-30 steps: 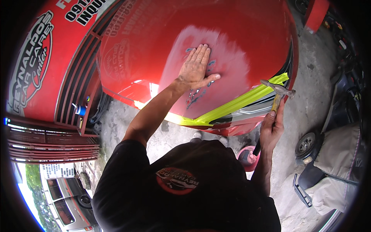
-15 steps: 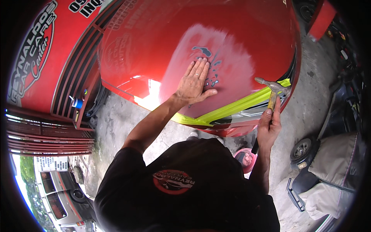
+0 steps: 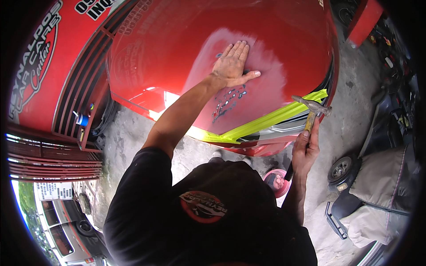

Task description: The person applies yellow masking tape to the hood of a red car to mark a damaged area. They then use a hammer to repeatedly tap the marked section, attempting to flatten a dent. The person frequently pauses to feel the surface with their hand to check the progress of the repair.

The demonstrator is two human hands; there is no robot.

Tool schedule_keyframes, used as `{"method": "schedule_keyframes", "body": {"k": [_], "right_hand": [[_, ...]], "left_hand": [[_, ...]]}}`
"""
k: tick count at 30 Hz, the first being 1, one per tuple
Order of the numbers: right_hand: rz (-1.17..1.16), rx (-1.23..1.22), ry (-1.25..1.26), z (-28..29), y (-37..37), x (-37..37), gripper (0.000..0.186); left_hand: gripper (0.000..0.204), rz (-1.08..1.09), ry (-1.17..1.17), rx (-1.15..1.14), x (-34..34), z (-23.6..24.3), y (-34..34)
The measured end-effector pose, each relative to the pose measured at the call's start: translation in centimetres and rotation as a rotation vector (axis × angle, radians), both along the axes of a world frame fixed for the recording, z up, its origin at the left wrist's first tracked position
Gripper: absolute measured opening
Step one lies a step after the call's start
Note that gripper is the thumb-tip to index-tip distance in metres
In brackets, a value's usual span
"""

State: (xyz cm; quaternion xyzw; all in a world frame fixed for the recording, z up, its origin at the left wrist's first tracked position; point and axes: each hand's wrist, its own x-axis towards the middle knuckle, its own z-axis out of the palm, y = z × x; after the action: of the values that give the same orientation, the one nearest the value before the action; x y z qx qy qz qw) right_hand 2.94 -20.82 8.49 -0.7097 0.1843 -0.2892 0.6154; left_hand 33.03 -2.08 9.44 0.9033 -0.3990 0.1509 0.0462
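My left hand (image 3: 233,66) lies flat on the red car hood (image 3: 164,48), fingers stretched out and thumb apart. Under it is a dull, sanded patch (image 3: 264,75) with dark bare spots (image 3: 228,104), several of them showing below the palm and one partly covered at the fingers. In my right hand (image 3: 306,150) a hammer (image 3: 313,106) is gripped by its yellowish handle, its metal head pointing up. That head hangs over the end of the yellow-green masking tape (image 3: 275,116), which runs along the hood's edge above the headlight (image 3: 270,132).
A pink bucket (image 3: 282,191) with a cloth-like thing in it stands on the concrete floor (image 3: 350,95) by my right forearm. A partly covered vehicle (image 3: 377,181) is at the right. Dark red metal grilles (image 3: 53,157) and a red signboard (image 3: 33,66) stand left. A van (image 3: 66,230) is parked lower left.
My left hand has slid up the hood, away from me, uncovering more dark spots below it. My right hand still holds the hammer in nearly the same place.
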Motion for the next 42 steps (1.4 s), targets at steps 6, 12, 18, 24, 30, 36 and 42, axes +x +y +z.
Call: {"method": "schedule_keyframes", "body": {"k": [6, 12, 18, 24, 30, 36, 42], "right_hand": [[0.057, -0.051, -0.009, 1.1, 0.4, 1.4, 0.05], [0.128, -0.092, -0.043, 1.8, 1.0, 3.3, 0.05], [0.221, -0.398, -0.042, 3.3, 0.6, 7.8, 0.048], [0.342, -0.99, 0.038, 6.1, 0.4, 14.2, 0.055], [0.346, -1.235, 0.004, 5.7, 0.2, 18.0, 0.075], [0.363, -1.319, 0.081, 4.5, 0.7, 18.5, 0.078], [0.334, -1.264, 0.009, 4.4, 0.9, 18.9, 0.078]], "left_hand": [[0.109, -0.029, -0.044, -0.046, -3.0, -0.6, 2.0], [0.111, -0.029, -0.036, -0.078, -5.6, -1.5, 3.9], [0.111, 0.002, -0.019, -0.1, -8.4, -2.6, 5.7], [0.109, 0.075, -0.025, -0.129, -10.3, -3.1, 6.2], [0.108, 0.086, -0.013, -0.15, -10.3, -3.2, 6.1], [0.108, 0.083, -0.016, -0.162, -10.2, -3.5, 6.2], [0.109, 0.08, -0.012, -0.16, -10.1, -3.5, 6.1]]}}
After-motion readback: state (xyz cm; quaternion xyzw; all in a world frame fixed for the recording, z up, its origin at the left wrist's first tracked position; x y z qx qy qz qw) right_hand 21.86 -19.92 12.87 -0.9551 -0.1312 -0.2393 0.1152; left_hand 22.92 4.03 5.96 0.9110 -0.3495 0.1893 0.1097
